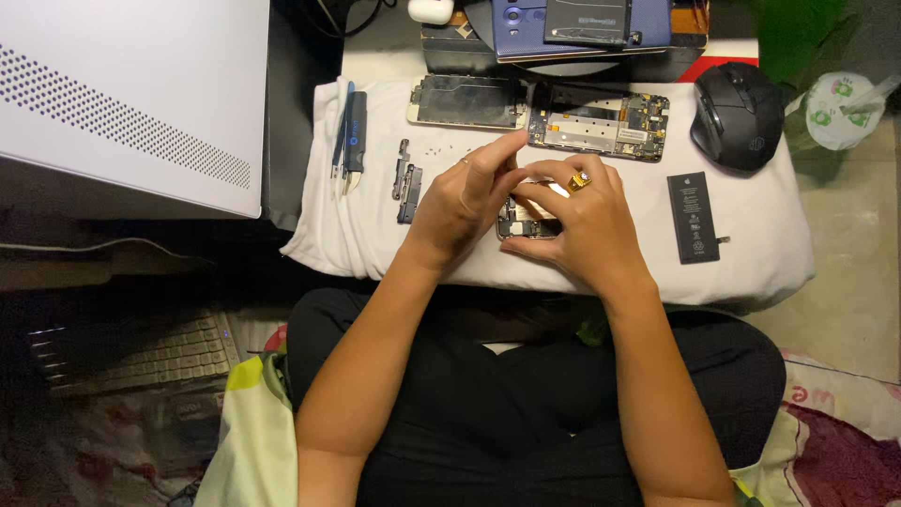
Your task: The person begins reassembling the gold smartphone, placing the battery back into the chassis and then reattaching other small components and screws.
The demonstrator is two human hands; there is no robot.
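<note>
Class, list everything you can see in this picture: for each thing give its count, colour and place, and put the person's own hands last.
white cloth: one, white, spread in front of the person
small phone part: one, dark, between both hands
battery: one, black, on the cloth's right
mouse: one, black, top right
circuit board: one, dark and gold, top centre
phone frame: one, dark with a pale edge, left of the board
pry tools: a few, blue and black, left on the cloth
metal strips: two, dark, beside the tools
white case: one, top left
keyboard: one, pale, lower left
left hand: on the part
right hand: ringed, on the part
</note>
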